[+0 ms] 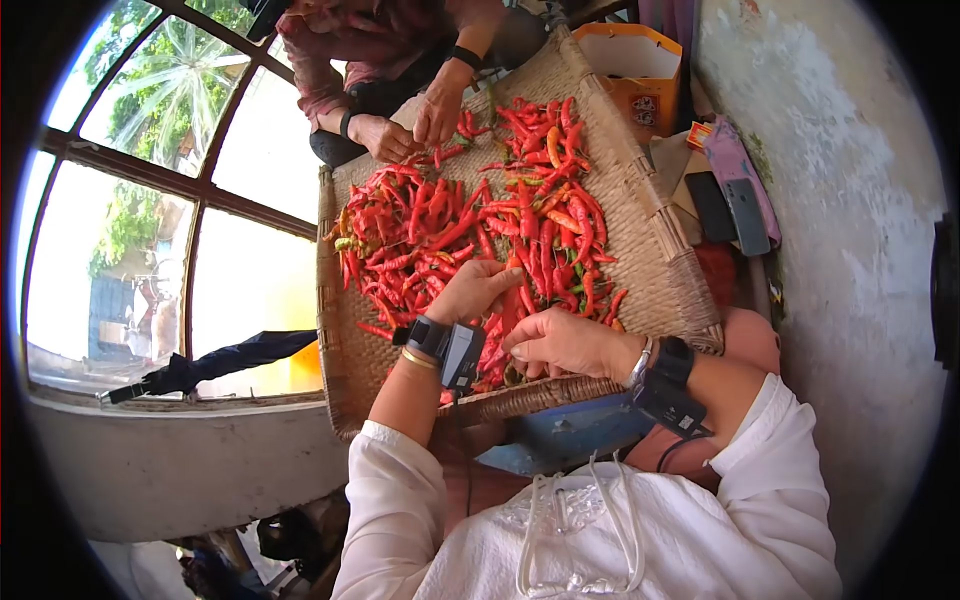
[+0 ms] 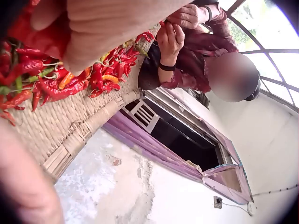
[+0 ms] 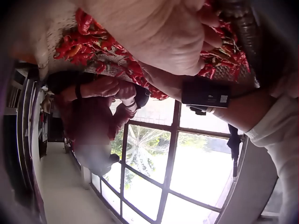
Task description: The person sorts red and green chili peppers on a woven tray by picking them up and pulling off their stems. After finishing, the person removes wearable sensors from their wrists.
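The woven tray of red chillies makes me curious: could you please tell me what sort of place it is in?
Probably a room in a home, judging by the multi-paned window, the folded umbrella beside it and the worn, patchy wall opposite.

No text is readable; the orange bag's [image 1: 655,92] print is blurred.

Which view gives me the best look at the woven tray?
The head view, because it shows nearly the whole woven tray under the red chillies. The left wrist view has one rim and some weave; the right wrist view, only patches of weave.
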### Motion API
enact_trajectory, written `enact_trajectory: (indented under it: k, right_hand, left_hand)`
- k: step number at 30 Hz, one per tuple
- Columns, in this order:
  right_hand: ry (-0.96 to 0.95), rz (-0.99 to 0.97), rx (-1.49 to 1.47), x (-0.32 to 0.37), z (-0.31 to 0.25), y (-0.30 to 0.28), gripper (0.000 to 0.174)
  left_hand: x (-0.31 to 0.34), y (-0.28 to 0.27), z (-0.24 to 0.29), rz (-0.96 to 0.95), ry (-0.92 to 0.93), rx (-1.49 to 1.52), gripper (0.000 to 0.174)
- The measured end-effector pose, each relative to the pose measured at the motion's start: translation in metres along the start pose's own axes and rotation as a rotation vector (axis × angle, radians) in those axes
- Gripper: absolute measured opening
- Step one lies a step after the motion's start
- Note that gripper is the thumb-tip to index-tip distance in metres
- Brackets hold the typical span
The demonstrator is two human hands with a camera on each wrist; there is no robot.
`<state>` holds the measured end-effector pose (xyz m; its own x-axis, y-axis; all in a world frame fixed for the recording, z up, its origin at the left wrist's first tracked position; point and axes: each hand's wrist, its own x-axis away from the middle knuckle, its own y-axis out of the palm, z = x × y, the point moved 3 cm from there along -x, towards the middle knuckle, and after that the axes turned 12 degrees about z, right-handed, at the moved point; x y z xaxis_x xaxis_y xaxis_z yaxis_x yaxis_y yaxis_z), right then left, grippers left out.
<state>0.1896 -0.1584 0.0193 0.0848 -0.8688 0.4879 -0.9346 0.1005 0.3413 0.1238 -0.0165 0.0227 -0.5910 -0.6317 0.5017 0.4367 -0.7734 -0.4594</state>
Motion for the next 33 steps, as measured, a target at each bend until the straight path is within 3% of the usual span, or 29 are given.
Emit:
enact_trajectory:
  k: [2, 4, 5, 7, 8, 10, 14, 15, 16, 18, 19, 20, 24, 28, 31, 32, 33]
  right_hand:
    - [-0.007, 0.018, -0.019, 0.001, -0.005, -0.004, 0.024]
    - [-0.023, 0.042, -0.033, -0.001, -0.015, -0.013, 0.023]
    - [-0.066, 0.129, -0.171, 0.0, -0.022, -0.021, 0.022]
    - [-0.181, 0.281, -0.377, 0.0, -0.032, -0.04, 0.02]
    - [-0.211, 0.311, -0.431, 0.001, -0.037, -0.05, 0.017]
    - [-0.251, 0.351, -0.55, -0.004, -0.038, -0.065, 0.015]
    - [-0.245, 0.386, -0.606, -0.004, -0.041, -0.071, 0.015]
    - [-0.204, 0.475, -0.537, -0.005, -0.04, -0.07, 0.015]
    - [-0.162, 0.562, -0.467, -0.005, -0.039, -0.071, 0.014]
    - [-0.168, 0.567, -0.348, -0.016, -0.033, -0.071, 0.018]
    - [-0.28, 0.512, -0.264, -0.021, -0.032, -0.067, 0.02]
    - [-0.39, 0.454, -0.18, -0.024, -0.031, -0.061, 0.022]
    - [-0.434, 0.388, 0.125, -0.013, -0.04, -0.037, 0.03]
    - [-0.415, 0.456, 0.346, -0.029, -0.024, -0.037, 0.034]
    - [-0.254, 0.335, 0.164, -0.027, -0.023, -0.031, 0.026]
    - [-0.135, 0.31, 0.083, -0.017, -0.028, -0.027, 0.027]
    - [-0.017, 0.287, 0.001, -0.011, -0.031, -0.023, 0.028]
  left_hand:
    - [-0.015, -0.006, 0.016, -0.008, 0.023, -0.097, 0.028]
    - [-0.038, -0.011, 0.036, -0.031, 0.105, 0.336, 0.032]
    - [-0.043, -0.008, 0.044, -0.033, 0.106, 0.333, 0.032]
    - [-0.047, -0.004, 0.067, 0.264, 0.147, 0.627, 0.034]
    - [-0.058, -0.001, 0.063, 0.262, 0.146, 0.626, 0.034]
    - [-0.081, 0.004, 0.051, 0.447, 0.419, -0.174, 0.029]
    - [-0.091, 0.024, 0.029, 0.665, 0.455, -0.371, 0.031]
    - [-0.093, 0.027, 0.025, 0.672, 0.422, -0.291, 0.028]
    - [-0.094, 0.03, 0.022, 0.664, 0.426, -0.292, 0.028]
    - [-0.097, 0.033, 0.014, 0.485, 0.204, 0.202, 0.024]
    - [-0.094, 0.036, 0.015, 0.467, 0.229, 0.334, 0.021]
    - [-0.093, 0.035, 0.015, 0.472, 0.228, 0.333, 0.021]
    - [-0.082, 0.037, 0.021, 0.457, 0.282, 0.192, 0.021]
    - [-0.067, 0.039, 0.026, 0.425, 0.269, 0.428, 0.019]
    - [-0.06, 0.041, 0.031, 0.271, 0.157, 0.816, 0.016]
    - [-0.057, 0.041, 0.031, 0.274, 0.152, 0.82, 0.016]
    - [-0.056, 0.042, 0.032, 0.177, 0.107, 1.071, 0.016]
